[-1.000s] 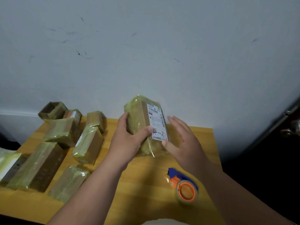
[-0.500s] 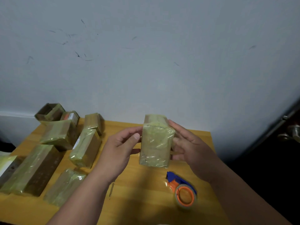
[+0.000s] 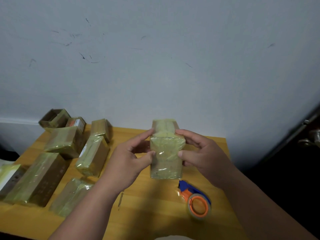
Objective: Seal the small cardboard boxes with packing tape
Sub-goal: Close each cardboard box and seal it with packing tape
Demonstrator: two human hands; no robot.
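Both hands pinch the small box [image 3: 165, 153] by its 2 side faces: the left hand [image 3: 129, 163] with thumb on the near face and fingers curled behind, the right hand [image 3: 200, 153] mirroring it, so the box is held upright above the wooden table [image 3: 152, 213]. Its skin is glossy, wrinkled tape over cardboard, likely slick, so the stiff edges look like the safest hold; it seems light and rigid, judging by the easy fingertip hold. Nearest lies the tape dispenser [image 3: 195, 200], a blue and orange handle with a clear roll, just below the box. Further left, several taped boxes [image 3: 93, 155] lie close together, blocky and shiny. Behind stands a pale, scuffed wall [image 3: 155, 66].
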